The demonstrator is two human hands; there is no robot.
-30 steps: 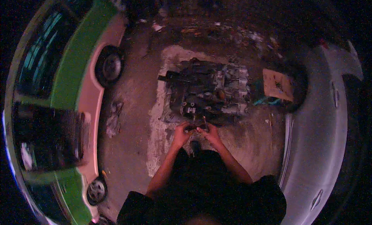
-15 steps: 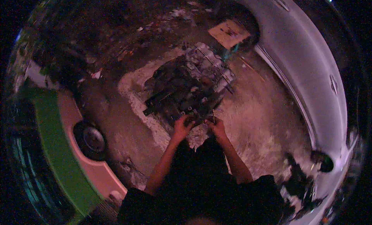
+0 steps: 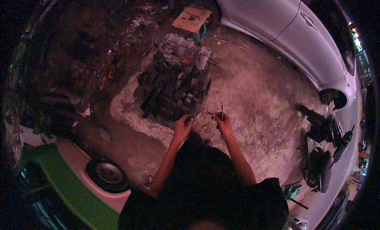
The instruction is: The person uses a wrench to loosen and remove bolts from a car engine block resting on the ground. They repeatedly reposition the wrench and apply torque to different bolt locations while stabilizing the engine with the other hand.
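Observation:
A dark, greasy engine (image 3: 170, 83) with a paler metal part (image 3: 182, 48) at its far end sits on the ground ahead of me. At its near edge is my left hand (image 3: 183, 126), fingers curled in; whatever they hold, if anything, is too dark to make out. My right hand (image 3: 224, 126) is closed around a slim metal tool (image 3: 222, 109), off the engine's near right corner. One thin part of the tool stands up from the fist, and a dark thin piece points left toward the engine. Poor light hides the tool's exact kind.
A silver car (image 3: 273, 20) stands along the right, with a flat cardboard piece (image 3: 192, 18) by its wheel. A motorcycle (image 3: 318, 151) is at the right. At the lower left is a green and pinkish vehicle (image 3: 67, 182). Debris litters the ground at far left.
My view has swung to the right, so the engine appears further left. My right hand has drawn apart from the left and away from the engine, with the slim tool in it.

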